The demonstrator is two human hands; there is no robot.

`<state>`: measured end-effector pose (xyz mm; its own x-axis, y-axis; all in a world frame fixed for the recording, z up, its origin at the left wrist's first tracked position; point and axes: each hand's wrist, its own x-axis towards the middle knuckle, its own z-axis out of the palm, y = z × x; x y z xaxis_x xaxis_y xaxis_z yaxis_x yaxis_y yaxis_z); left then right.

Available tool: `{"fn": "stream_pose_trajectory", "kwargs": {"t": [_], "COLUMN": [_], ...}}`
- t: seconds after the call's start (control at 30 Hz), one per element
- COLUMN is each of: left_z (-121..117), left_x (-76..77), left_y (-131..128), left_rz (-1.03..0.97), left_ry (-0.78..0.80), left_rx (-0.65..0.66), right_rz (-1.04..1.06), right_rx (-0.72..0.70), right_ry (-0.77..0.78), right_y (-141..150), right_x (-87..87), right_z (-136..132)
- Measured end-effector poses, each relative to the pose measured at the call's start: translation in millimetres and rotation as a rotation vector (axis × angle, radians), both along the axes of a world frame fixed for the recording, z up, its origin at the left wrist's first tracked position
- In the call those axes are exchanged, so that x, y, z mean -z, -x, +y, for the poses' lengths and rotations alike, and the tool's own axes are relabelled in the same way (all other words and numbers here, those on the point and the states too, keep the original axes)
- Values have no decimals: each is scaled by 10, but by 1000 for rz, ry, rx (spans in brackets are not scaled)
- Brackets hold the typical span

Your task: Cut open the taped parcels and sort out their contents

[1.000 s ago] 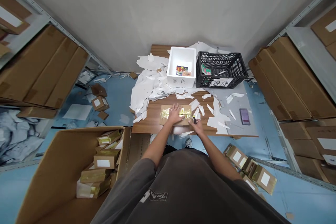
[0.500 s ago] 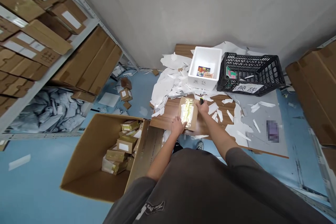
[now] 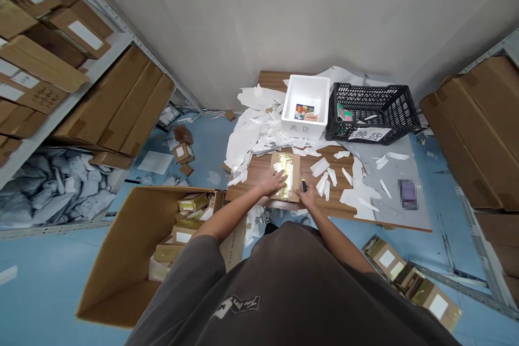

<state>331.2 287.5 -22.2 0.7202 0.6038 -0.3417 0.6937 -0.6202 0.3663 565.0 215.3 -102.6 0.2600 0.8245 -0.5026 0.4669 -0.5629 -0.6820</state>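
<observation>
Glossy yellow tape (image 3: 288, 160) could deflect our cutter.
Left hand (image 3: 274, 182) splayed on oblong brown cardboard box (image 3: 295, 166); near its fingers, right hand (image 3: 307, 195) curled round slim black-and-yellow plastic cutter (image 3: 304, 186).

Probably a parcel storeroom: shelves of cardboard boxes (image 3: 117, 102) flank a paper-strewn table (image 3: 259, 170).

Wooden table (image 3: 259, 183) bears torn white paper (image 3: 243, 138), boxes, seemingly a phone (image 3: 408, 194).

Loose dark grey short-sleeved shirt (image 3: 300, 281), small white-lettered chest print (image 3: 239, 306); dark shoes with white laces (image 3: 267, 217).
</observation>
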Motion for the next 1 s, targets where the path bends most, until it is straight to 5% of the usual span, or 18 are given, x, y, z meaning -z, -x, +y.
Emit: {"fn": "stream_pose_trajectory", "kwargs": {"t": [0.27,0.37,0.57,0.77,1.0], "left_z": [-290,-390,-361,-232,-250], "left_x": [113,164,235,262,264], "left_y": [-557,-729,-842,-923,-934], "left_rz": [103,121,140,179,155], "left_ry": [-134,-163,-118,-65,-61], "left_rx": [-211,-329,-424,-403,-439], "right_rz": [-194,-219,-58,31,-266], "right_rx": [-147,-218,-207,-656,-864], "right_ry": [25,61,-105,-40,42], "right_y": [-365,-376,-633,-1049,-1046], "right_x": [-312,-386,-435,-493,-549], "right_z": [1059,1267,909,420,762]}}
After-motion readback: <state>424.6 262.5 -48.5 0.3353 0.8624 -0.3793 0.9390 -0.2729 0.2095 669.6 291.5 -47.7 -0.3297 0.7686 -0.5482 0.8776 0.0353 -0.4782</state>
